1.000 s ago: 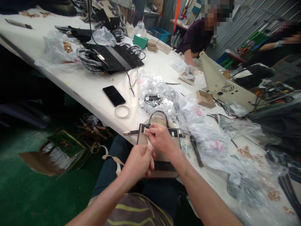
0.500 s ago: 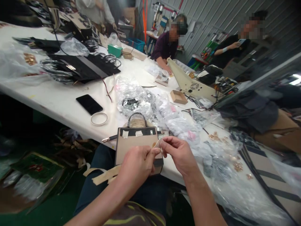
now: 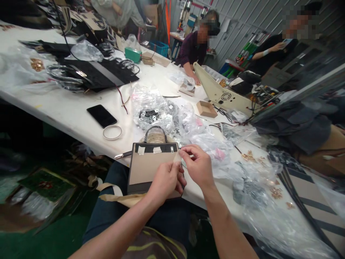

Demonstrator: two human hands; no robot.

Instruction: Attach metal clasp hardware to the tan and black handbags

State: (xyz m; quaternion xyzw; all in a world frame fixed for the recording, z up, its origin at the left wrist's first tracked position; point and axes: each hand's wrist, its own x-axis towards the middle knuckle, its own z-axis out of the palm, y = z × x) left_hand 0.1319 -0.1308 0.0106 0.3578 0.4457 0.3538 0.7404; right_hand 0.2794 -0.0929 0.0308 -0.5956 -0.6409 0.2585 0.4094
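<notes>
A beige and black handbag (image 3: 151, 167) with a dark top handle leans at the table edge over my lap. Two short pieces of cream tape (image 3: 157, 150) are stuck on its black upper band, and a small metal fitting (image 3: 172, 149) shows at that band's right end. In front of the bag, my left hand (image 3: 167, 180) is closed on a strip of cream tape (image 3: 121, 198), whose long tail trails left over my leg. My right hand (image 3: 198, 165) pinches the strip's upper end near the bag's top right corner. Fingers partly hide the tape between the hands.
Beyond the bag lie clear plastic bags (image 3: 151, 97) with metal plates. A phone (image 3: 101, 116) and a bangle (image 3: 112, 132) are at left, a cardboard tray (image 3: 206, 109) and a beige machine (image 3: 223, 95) farther back. A person in purple (image 3: 190, 50) works across the table.
Both hands have shifted slightly up and left in the picture, my right hand toward the bag's top right corner. More of the tape now shows upright between the fingers.
</notes>
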